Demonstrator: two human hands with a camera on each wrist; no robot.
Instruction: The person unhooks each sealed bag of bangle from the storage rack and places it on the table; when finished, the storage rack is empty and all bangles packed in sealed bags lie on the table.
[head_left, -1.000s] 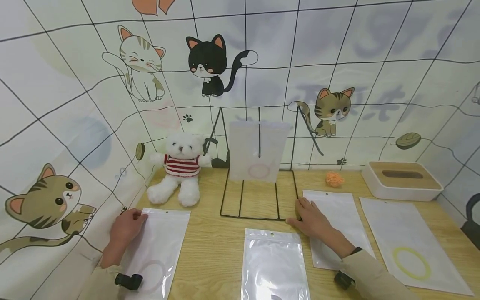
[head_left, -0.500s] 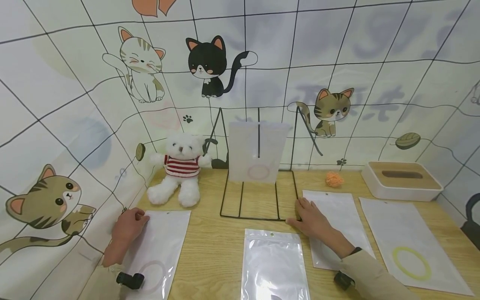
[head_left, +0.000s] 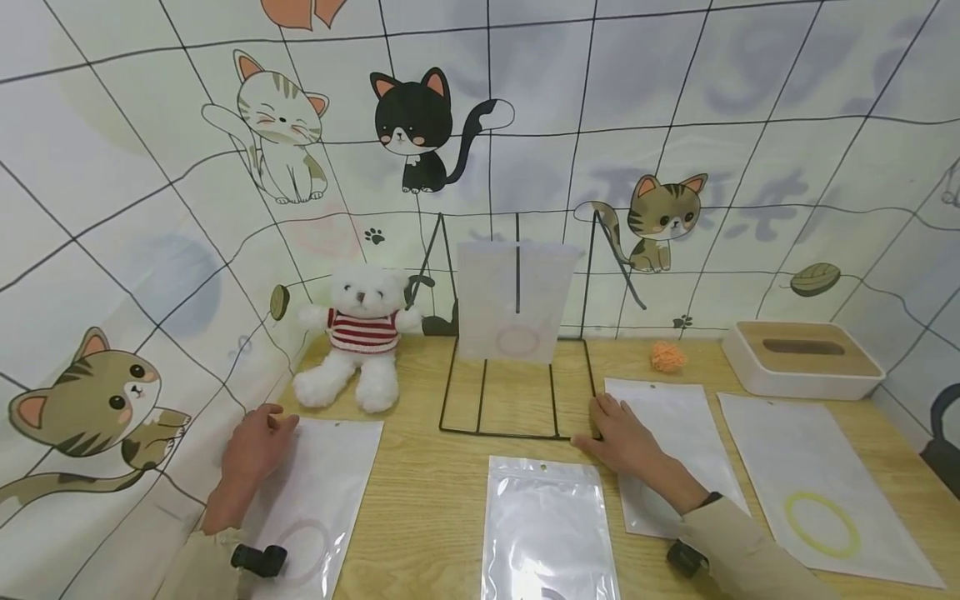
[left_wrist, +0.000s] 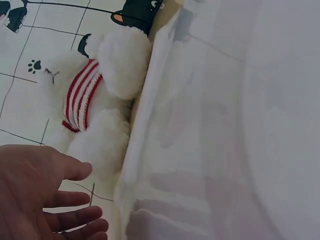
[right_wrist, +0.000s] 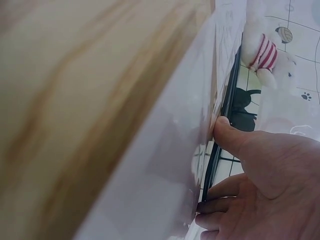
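Note:
My left hand (head_left: 258, 446) is at the upper left corner of a flat white zip bag (head_left: 330, 475), its fingers relaxed. In the left wrist view its thumb and fingers (left_wrist: 72, 217) are apart, with nothing between them. My right hand (head_left: 622, 437) rests at the front right corner of a black wire rack (head_left: 517, 436). The right wrist view shows thumb and fingertips at the rack's black bar (right_wrist: 231, 90). From the rack's middle prong hangs a white bag (head_left: 495, 292) with a faint pink ring on it.
Another zip bag (head_left: 547, 517) lies in front of the rack. Two more, one plain bag (head_left: 667, 425) and one yellow-ringed bag (head_left: 780, 450), lie at right. A white teddy bear (head_left: 363, 333) sits left of the rack. An orange ball (head_left: 667, 357) and a tissue box (head_left: 802, 367) stand behind.
My left hand's fingers have loosened and spread at the left bag's corner, where they were curled closer before. My right hand has stayed at the rack's corner.

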